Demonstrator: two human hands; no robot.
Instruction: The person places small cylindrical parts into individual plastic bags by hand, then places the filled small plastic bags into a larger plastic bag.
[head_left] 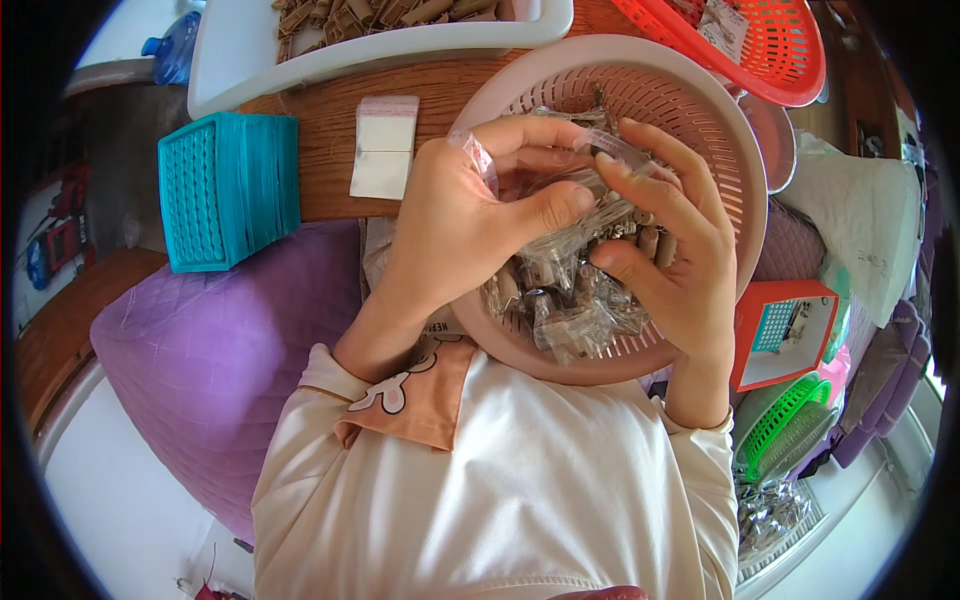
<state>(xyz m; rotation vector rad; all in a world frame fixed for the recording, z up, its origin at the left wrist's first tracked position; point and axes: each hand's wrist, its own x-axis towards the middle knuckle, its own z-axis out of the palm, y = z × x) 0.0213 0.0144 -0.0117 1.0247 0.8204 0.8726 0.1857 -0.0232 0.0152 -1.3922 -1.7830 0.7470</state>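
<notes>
My left hand (445,215) and my right hand (690,235) are raised over a round beige-pink plastic basket (748,170). Between them is a thin clear plastic bag (615,150), gripped from both sides with curled fingers. The left thumb presses along the bag, and the right fingertips close on its upper edge. What the bag contains is hard to make out behind the fingers. Below, the basket holds several small clear packets (585,310) with brownish and metallic-looking pieces inside.
A white tray (400,52) of brown parts lies beyond. Stacked teal baskets (225,190) and a pile of small clear bags (383,150) sit on the wooden table's left. Rightward are a red basket (775,60), an orange-red box (742,345) and a green basket (785,425).
</notes>
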